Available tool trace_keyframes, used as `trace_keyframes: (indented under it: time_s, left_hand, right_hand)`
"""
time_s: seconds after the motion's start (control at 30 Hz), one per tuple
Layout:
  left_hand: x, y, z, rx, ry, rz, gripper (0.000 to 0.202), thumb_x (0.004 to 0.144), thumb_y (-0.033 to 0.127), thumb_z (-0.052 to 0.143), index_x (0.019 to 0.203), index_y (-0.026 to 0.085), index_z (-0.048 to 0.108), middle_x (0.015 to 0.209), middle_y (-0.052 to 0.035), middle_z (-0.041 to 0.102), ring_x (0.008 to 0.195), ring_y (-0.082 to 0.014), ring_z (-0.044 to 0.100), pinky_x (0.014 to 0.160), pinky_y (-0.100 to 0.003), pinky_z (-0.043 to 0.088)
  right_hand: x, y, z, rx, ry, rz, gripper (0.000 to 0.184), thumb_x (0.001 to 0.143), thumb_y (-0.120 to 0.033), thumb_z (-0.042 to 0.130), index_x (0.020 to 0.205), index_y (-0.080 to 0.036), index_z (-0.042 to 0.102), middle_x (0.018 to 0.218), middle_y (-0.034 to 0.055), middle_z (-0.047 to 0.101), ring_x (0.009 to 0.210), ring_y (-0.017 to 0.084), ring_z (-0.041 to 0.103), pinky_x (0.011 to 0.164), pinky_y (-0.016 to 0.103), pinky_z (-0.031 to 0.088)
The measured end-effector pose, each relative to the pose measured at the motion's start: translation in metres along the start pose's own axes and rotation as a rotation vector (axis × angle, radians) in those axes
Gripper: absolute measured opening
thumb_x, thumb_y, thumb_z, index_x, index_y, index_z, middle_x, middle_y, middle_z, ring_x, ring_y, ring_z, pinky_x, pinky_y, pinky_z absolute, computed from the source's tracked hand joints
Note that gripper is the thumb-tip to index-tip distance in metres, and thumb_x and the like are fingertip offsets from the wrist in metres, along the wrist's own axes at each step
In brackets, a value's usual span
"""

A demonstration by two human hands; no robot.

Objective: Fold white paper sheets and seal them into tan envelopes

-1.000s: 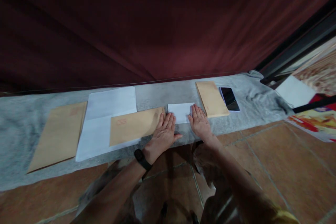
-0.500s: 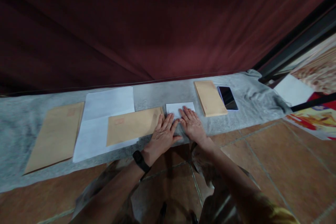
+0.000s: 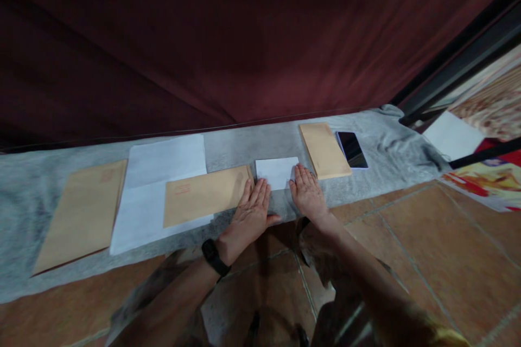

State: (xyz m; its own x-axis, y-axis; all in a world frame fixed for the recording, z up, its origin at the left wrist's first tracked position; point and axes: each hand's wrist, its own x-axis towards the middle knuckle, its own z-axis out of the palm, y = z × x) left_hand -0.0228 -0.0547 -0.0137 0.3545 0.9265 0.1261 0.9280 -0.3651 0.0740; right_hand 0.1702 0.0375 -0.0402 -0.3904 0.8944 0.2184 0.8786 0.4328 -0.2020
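Note:
A small folded sheet of white paper [image 3: 277, 171] lies on the grey cloth. My left hand [image 3: 254, 208] rests flat with its fingers stretched out, its fingertips on the paper's lower left corner and beside the end of a brown envelope [image 3: 205, 195]. At the paper's right edge lies my right hand [image 3: 308, 194], fingers extended and palm down. Both hands press flat and grip nothing. Larger white sheets [image 3: 140, 209] with a fold line lie partly under the brown envelope.
Further left lies another stack of brown envelopes [image 3: 81, 209]. Right of my hands are more brown envelopes [image 3: 324, 150] and a phone [image 3: 352, 149] with a dark screen. A dark red curtain [image 3: 260, 43] hangs behind the cloth-covered surface [image 3: 252, 141]. Below is a tiled floor [image 3: 427, 227].
My right hand has slid rightward across the folded paper to its right edge, uncovering more of it. My left hand stays near the lower left corner, its fingers closer together.

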Motion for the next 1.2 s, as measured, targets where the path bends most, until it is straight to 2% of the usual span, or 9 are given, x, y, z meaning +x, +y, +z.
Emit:
trace_keyframes:
  time_s: [0.07,0.23,0.37,0.47,0.67,0.87,0.97,1.07,1.2]
  left_hand:
    - [0.002,0.001,0.000,-0.005,0.007,-0.012,0.080,0.098,0.056,0.049,0.154,0.000,0.036,0.156,-0.0300,0.041,0.153,-0.0366,0.029,0.125,-0.064,0.019]
    - [0.006,0.004,-0.003,0.013,0.008,-0.020,0.073,0.099,0.055,0.047,0.148,0.000,0.045,0.150,-0.0293,0.050,0.151,-0.0363,0.033,0.125,-0.063,0.019]
    - [0.007,0.004,-0.005,0.020,-0.006,-0.024,0.076,0.097,0.057,0.052,0.142,-0.004,0.050,0.149,-0.0311,0.050,0.151,-0.0378,0.033,0.125,-0.061,0.020]
    - [0.006,0.003,-0.002,0.006,-0.002,-0.026,0.077,0.096,0.057,0.053,0.143,-0.004,0.050,0.149,-0.0312,0.050,0.150,-0.0384,0.034,0.125,-0.061,0.021]
    - [0.004,0.003,0.004,0.018,0.038,-0.029,0.082,0.096,0.060,0.051,0.150,-0.002,0.042,0.155,-0.0294,0.043,0.153,-0.0371,0.030,0.125,-0.060,0.021]
    - [0.002,0.002,0.006,0.032,0.005,-0.021,0.077,0.097,0.059,0.050,0.146,-0.001,0.047,0.155,-0.0290,0.044,0.153,-0.0363,0.030,0.127,-0.060,0.016]
    - [0.000,-0.006,-0.001,-0.009,-0.013,-0.010,0.075,0.097,0.058,0.053,0.149,0.005,0.045,0.157,-0.0253,0.043,0.154,-0.0341,0.029,0.127,-0.062,0.012]
    - [-0.002,-0.025,-0.016,-0.063,-0.026,-0.041,0.086,0.090,0.061,0.063,0.158,0.017,0.034,0.166,-0.0198,0.028,0.157,-0.0332,0.020,0.126,-0.064,0.009]
    - [-0.005,-0.060,-0.034,-0.125,-0.122,-0.260,0.116,0.075,0.065,0.077,0.164,0.022,0.016,0.170,-0.0213,0.011,0.158,-0.0386,0.008,0.124,-0.065,0.011]
  right_hand:
    - [0.004,-0.004,-0.003,0.011,-0.005,-0.009,0.056,0.106,-0.031,0.033,0.153,-0.003,0.042,0.160,0.0209,0.040,0.150,0.032,0.036,0.123,0.050,0.030]
    - [0.022,-0.018,-0.008,0.151,-0.095,-0.236,0.051,0.107,-0.033,0.031,0.154,-0.018,0.046,0.163,0.0076,0.039,0.153,0.024,0.033,0.125,0.048,0.030]
    - [0.034,-0.029,-0.004,0.204,-0.189,-0.344,0.050,0.109,-0.037,0.030,0.151,-0.020,0.050,0.162,0.0041,0.042,0.151,0.021,0.035,0.126,0.043,0.029]
    - [0.042,-0.033,0.001,0.163,-0.202,-0.321,0.048,0.109,-0.039,0.032,0.150,-0.023,0.052,0.162,0.0026,0.041,0.151,0.023,0.036,0.126,0.045,0.028]
    - [0.050,-0.037,0.009,0.061,-0.171,-0.282,0.050,0.108,-0.040,0.036,0.155,-0.026,0.044,0.166,0.0036,0.033,0.152,0.026,0.033,0.125,0.047,0.026]
    - [0.049,-0.028,0.010,0.039,-0.146,-0.214,0.052,0.108,-0.042,0.037,0.157,-0.025,0.041,0.167,0.0062,0.032,0.153,0.028,0.031,0.125,0.048,0.025]
    - [0.046,-0.019,0.010,0.034,-0.145,-0.164,0.054,0.108,-0.044,0.036,0.158,-0.025,0.039,0.167,0.0071,0.031,0.154,0.028,0.029,0.125,0.049,0.024]
    - [0.042,-0.012,0.009,0.031,-0.154,-0.134,0.055,0.107,-0.045,0.036,0.159,-0.025,0.037,0.167,0.0066,0.030,0.154,0.028,0.027,0.125,0.050,0.022]
    - [0.039,-0.008,0.007,0.031,-0.175,-0.130,0.054,0.108,-0.044,0.035,0.158,-0.024,0.038,0.167,0.0070,0.030,0.155,0.028,0.027,0.125,0.049,0.022]
